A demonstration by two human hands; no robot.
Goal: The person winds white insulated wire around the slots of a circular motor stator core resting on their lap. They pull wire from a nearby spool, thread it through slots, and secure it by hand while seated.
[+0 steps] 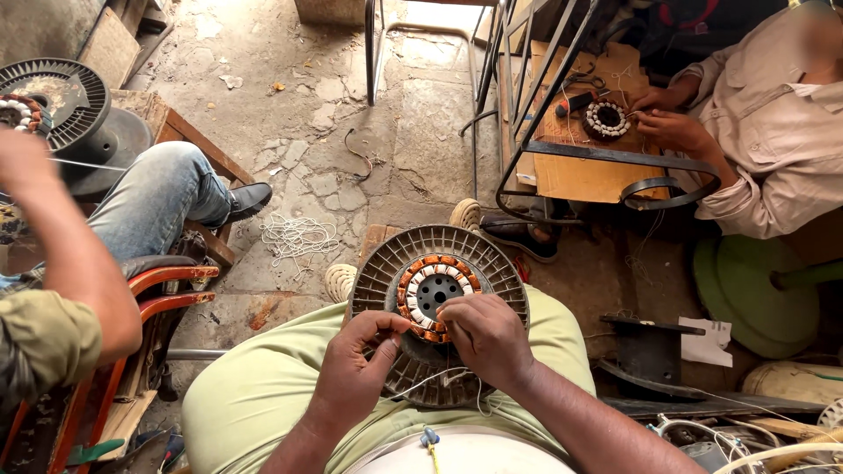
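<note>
Our left hand [362, 362] and right hand [486, 338] pinch the copper-wound stator [432, 294] on the ribbed grey disc [492, 263] in our lap; co-workers' hands [672, 130], white cord [297, 235] lie nearby

Cracked, patchy concrete floor [351, 114] in bright daylight, littered with small debris and a loose tangle of white string [297, 235]. At left, a chair with red curved arms [171, 290] and a low wooden bench [189, 140]. At upper centre, a dark metal-rod frame [527, 88] stands around a wooden desk [584, 175]. At right, a green plastic stool [755, 294] sits in shadow near dark scrap parts.
</note>
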